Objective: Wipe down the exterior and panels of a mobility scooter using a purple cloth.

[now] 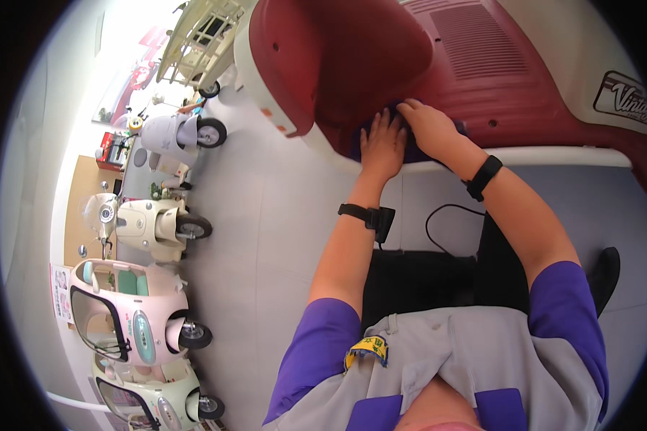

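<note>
A dark purple cloth [415, 152] lies bunched on the red footboard [453, 97] of a scooter, close to its white lower edge trim [532, 156]. My left hand [385, 148] rests on that cloth with its fingers stretched out and slightly spread. Just to the right, my right hand [433, 131] presses the same cloth, its fingers bent and close together, pointing left. The two hands nearly touch at the fingertips. Part of the cloth is hidden beneath them. Each wrist wears a black strap.
The red front shield [338, 50] rises ahead of my hands. A black cable [442, 210] loops beneath my right forearm. To the left, across grey floor tiles [259, 215], stand a lilac scooter [169, 136], a cream scooter [151, 226] and a pink cabin scooter [147, 316].
</note>
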The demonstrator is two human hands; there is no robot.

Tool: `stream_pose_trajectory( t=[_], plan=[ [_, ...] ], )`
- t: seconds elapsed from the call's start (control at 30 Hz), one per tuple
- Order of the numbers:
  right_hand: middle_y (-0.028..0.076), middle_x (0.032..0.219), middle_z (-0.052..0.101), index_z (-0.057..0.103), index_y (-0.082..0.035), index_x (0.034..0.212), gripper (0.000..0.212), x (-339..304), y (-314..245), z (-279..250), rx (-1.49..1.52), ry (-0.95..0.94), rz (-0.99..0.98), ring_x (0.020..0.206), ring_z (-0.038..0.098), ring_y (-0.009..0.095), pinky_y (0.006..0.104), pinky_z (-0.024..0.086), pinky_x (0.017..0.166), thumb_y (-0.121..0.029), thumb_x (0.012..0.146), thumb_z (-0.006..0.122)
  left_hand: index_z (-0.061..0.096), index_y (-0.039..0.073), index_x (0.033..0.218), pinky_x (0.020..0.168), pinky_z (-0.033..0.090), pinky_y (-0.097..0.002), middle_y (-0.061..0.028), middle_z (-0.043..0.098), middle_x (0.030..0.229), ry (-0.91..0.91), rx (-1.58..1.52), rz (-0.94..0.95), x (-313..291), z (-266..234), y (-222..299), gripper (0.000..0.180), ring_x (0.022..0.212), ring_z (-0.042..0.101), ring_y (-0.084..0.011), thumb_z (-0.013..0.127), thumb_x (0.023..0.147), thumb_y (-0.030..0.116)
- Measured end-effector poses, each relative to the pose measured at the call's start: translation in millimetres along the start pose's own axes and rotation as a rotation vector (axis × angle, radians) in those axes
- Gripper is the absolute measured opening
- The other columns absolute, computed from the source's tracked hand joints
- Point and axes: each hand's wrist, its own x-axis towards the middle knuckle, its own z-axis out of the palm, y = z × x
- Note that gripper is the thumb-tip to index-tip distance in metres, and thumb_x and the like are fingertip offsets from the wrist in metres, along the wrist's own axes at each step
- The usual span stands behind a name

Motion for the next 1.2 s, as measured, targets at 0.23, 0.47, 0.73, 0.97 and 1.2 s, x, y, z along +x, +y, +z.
stream_pose_trajectory(
  t=[0.23,0.47,0.73,0.97,1.2],
  plan=[
    [0.015,0.119,0.057,0.061,-0.006,0.114,0.029,40.5,6.2,32.4,-0.237,-0.289,0.049,0.113,0.056,0.033,0.0404,0.051,0.087,-0.017,0.088,0.053,0.03,0.013,0.148,0.116,0.016,-0.0509,-0.0085,0.026,0.156,-0.094,-0.089,-0.075,28.3,4.1,-12.4,0.056,0.145,0.02,-0.0254,0.035,0.099,0.038],
    [0.016,0.121,0.057,0.058,-0.006,0.121,0.04,16.3,11.0,37.3,-0.393,-0.159,-0.065,0.112,0.055,0.031,0.0376,0.046,0.092,-0.02,0.083,0.058,0.037,0.011,0.144,0.112,0.021,-0.0572,-0.011,0.031,0.153,-0.077,-0.019,-0.073,17.2,6.8,-6.2,0.053,0.143,0.025,-0.0292,0.044,0.096,0.033],
    [0.016,0.119,0.058,0.056,-0.004,0.116,0.041,-55.2,-23.8,12.1,-0.489,0.084,-0.176,0.109,0.055,0.032,0.0408,0.044,0.093,-0.021,0.079,0.061,0.042,0.01,0.139,0.109,0.024,-0.0602,-0.0146,0.036,0.149,0.054,-0.016,0.103,-41.9,3.7,5.3,0.05,0.14,0.029,-0.0339,0.05,0.094,0.028],
    [0.022,0.139,0.046,0.044,-0.002,0.136,0.053,-21.9,-20.2,-1.9,-0.225,-0.339,0.002,0.128,0.044,0.038,0.0428,0.037,0.106,-0.016,0.087,0.055,0.038,0.008,0.143,0.11,0.022,-0.0597,-0.0174,0.031,0.152,-0.13,-0.053,0.089,-8.5,-8.1,-11.5,0.05,0.141,0.025,-0.0365,0.039,0.098,0.03],
    [0.02,0.145,0.04,0.044,-0.007,0.139,0.052,13.2,10.2,19.4,-0.238,-0.249,-0.062,0.135,0.036,0.035,0.0439,0.026,0.112,-0.022,0.09,0.047,0.037,0.014,0.144,0.111,0.021,-0.0592,-0.0116,0.027,0.155,-0.082,0.059,-0.116,20.7,8.2,-9.2,0.049,0.144,0.022,-0.0317,0.031,0.101,0.037]
  ],
)
